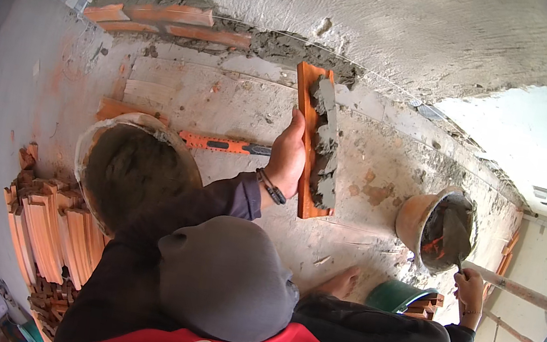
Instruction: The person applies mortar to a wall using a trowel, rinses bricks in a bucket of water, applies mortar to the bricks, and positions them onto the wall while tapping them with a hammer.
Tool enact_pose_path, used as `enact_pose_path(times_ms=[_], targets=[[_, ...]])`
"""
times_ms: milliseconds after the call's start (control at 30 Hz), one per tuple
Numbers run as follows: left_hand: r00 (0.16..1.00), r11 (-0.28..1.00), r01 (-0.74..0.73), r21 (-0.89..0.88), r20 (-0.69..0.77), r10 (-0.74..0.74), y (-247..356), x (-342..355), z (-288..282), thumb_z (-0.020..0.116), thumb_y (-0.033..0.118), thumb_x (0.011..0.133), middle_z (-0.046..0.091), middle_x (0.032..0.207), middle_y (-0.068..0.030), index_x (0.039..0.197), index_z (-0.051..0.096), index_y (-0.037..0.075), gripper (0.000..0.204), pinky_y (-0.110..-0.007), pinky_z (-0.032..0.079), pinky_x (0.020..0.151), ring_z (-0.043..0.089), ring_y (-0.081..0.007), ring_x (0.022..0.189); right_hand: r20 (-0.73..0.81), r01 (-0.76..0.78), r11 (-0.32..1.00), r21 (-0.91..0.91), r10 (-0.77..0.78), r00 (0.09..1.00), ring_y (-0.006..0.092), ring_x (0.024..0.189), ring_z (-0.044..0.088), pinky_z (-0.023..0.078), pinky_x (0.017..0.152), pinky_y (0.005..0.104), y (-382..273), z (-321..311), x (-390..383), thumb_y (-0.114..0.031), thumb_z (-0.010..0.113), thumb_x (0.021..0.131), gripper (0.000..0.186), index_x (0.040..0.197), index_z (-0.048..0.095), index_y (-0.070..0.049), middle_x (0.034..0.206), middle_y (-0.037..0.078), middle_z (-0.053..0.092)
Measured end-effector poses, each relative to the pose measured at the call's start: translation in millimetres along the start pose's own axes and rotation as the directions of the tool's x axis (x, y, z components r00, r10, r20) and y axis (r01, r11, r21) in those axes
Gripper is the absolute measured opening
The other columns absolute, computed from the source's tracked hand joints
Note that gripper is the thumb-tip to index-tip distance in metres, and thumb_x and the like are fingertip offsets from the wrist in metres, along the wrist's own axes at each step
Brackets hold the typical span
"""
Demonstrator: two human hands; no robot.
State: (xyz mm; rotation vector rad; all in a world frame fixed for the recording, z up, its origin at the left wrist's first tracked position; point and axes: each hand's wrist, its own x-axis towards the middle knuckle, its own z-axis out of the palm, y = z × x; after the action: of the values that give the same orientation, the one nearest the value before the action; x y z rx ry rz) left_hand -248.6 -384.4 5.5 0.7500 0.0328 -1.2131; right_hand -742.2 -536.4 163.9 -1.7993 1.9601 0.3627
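Observation:
My left hand (pixel 283 162) grips a long orange clay brick (pixel 303 118) upright near the middle, with lumpy grey mortar (pixel 325 140) spread along its face. At the right, my right hand (pixel 469 291) holds a trowel (pixel 455 235) by its handle, its blade in the mouth of a small mortar bucket (pixel 408 221). Behind my left hand, a short course of orange bricks (pixel 169 15) sits in grey mortar along the wall's base, below a taut string.
A large mortar tub (pixel 130 173) stands at left beside stacked bricks (pixel 45 231). An orange-and-black level (pixel 220 144) lies behind my left wrist. A green bucket (pixel 386 295) with brick pieces stands by my bare foot (pixel 342 282). Poles (pixel 519 289) cross at far right.

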Motion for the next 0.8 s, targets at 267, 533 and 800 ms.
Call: enact_pose_path(times_ms=[267,533,800], targets=[[0.988,0.971,0.026,-0.237,-0.140,-0.060,25,2,14,0.035,0.052,0.104,0.061,0.119,-0.0030,0.131,0.050,0.013,0.050,-0.041,0.050,0.094,0.061,-0.0198,0.108,0.129,0.259,0.931,-0.257,-0.232,0.964,0.0208,0.066,0.066,0.052,0.057,0.0341,58,20,47,-0.017,0.071,0.084,0.029,0.103,0.065,0.005,0.085,0.014,0.070],[0.965,0.942,-0.162,-0.293,-0.246,0.089,50,25,14,0.044,0.048,0.103,0.057,0.098,0.0004,0.110,0.053,0.015,0.035,-0.034,0.047,0.079,0.056,-0.0157,0.089,-0.001,0.212,0.905,-0.370,-0.228,0.974,0.0275,0.079,0.067,0.053,0.073,0.0371,41,-2,28,-0.020,0.075,0.076,0.034,0.103,0.067,-0.001,0.086,0.014,0.069],[0.954,0.933,-0.249,-0.261,-0.234,0.189,70,39,37,0.048,0.038,0.104,0.046,0.097,0.0004,0.111,0.049,0.018,0.021,-0.041,0.049,0.082,0.047,-0.0157,0.086,0.144,0.395,0.900,0.184,-0.422,0.895,0.0136,0.085,0.065,0.054,0.076,0.0287,-259,2,-25,-0.016,0.060,0.095,0.025,0.114,0.062,0.000,0.095,0.008,0.067]])
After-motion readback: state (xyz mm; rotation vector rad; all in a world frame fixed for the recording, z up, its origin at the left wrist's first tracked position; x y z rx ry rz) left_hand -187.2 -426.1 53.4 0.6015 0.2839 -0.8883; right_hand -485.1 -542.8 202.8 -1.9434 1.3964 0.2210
